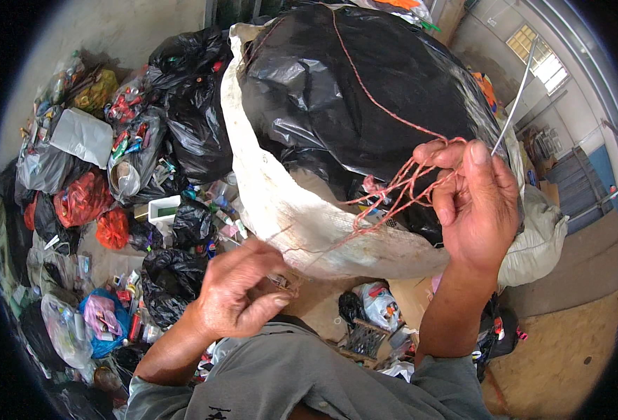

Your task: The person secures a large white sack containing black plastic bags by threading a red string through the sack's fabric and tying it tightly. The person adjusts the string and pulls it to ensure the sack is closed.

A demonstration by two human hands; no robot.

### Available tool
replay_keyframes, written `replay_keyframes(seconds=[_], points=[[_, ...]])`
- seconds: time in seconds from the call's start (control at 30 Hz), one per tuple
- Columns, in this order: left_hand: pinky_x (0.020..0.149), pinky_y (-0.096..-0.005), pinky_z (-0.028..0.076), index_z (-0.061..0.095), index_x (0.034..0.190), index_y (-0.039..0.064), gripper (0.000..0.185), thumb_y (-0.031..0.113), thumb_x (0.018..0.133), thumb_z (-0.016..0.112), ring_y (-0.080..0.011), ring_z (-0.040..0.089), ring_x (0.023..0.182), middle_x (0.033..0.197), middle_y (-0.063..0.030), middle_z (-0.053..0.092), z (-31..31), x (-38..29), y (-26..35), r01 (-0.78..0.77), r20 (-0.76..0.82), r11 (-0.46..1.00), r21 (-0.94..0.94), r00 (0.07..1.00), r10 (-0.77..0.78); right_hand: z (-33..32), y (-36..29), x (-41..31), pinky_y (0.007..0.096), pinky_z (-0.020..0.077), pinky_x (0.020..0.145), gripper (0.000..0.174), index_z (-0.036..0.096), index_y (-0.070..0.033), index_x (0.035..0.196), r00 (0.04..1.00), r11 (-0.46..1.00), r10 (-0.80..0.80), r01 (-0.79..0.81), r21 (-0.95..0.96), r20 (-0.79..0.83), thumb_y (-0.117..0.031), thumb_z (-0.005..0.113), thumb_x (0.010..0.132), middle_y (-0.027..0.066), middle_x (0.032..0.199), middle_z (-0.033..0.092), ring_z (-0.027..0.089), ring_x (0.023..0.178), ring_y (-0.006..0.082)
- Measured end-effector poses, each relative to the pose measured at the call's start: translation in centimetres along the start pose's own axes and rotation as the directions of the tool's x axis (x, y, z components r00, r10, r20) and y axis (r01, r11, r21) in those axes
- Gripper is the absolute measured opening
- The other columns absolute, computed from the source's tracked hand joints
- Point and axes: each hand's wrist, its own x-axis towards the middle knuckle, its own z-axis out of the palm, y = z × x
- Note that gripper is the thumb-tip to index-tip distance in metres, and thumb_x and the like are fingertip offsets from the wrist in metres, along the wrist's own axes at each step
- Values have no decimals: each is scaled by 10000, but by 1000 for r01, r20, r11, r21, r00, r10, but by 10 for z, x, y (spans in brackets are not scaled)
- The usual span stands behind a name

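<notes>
A large white woven sack (267, 194) stands before me, its mouth spread around a bulging black plastic bag (303, 100). Above its right side, my right hand (477, 194) grips loose loops of red twine (382, 202) and a thin metal rod (519, 89) that points up and away. One strand crosses the black plastic from the sack's far rim to these fingers. My left hand (240, 294), slightly blurred, is curled at the sack's near left edge. A thin strand of the twine runs to its fingers; the grip itself is partly hidden.
Filled black bags (193, 105), a red bag (83, 197) and loose packaging are heaped along the left. A white container (164, 210) sits among them. Below the sack lie a clear bag (377, 304) and a cardboard piece (411, 302). Another white sack (534, 236) stands at right.
</notes>
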Motion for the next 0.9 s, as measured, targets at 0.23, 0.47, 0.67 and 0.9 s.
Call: replay_keyframes(seconds=[0.23,0.47,0.67,0.9], points=[[610,-279,473,694,1112,-33,309,-12,804,685,-139,592,812,1100,-143,640,-25,55,23,49,-280,989,140,960,-8,-4,0,-3,175,353,422,410,694,62,975,996,999,-31,29,21,83,-254,472,1112,284,999,727,576,566,85],[632,-221,456,716,1103,-6,217,-4,889,747,-44,553,710,924,-15,718,33,100,33,313,75,940,-136,949,-305,-1,-10,-6,193,366,422,391,699,58,934,995,999,-34,31,37,90,-246,514,1096,240,983,753,485,468,62],[700,-213,504,749,959,-21,85,-34,945,666,-41,635,784,882,-25,742,30,93,18,350,48,806,-477,926,-374,-27,-25,-16,202,314,419,485,709,67,1043,995,958,31,-55,-280,-90,-348,465,1100,213,926,760,465,470,69],[739,-217,504,761,979,-12,74,-6,926,710,-49,642,815,894,-25,747,22,85,20,440,132,622,-648,869,-477,-99,-29,-55,211,217,484,346,714,25,1183,954,940,-72,-33,-340,-291,-257,558,1056,-63,651,484,339,532,11]])
